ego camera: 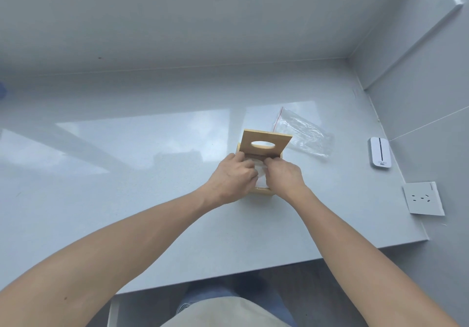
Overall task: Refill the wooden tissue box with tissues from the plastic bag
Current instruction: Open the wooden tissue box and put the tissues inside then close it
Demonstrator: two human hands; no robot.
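Head view: we reach both arms forward over the grey worktop (127,174), and our left hand (234,174) and right hand (284,174) meet above the wooden tissue box (261,191). Both sets of fingers curl narrow onto the white tissues (261,175) inside it. The lid (265,145) stands tilted up behind. The plastic bag (304,134) lies flat just beyond.

Soft, cool daylight is cast evenly. Window glare is mirrored on the glossy tabletop (142,134). Edges are bowed by wide-angle distortion.
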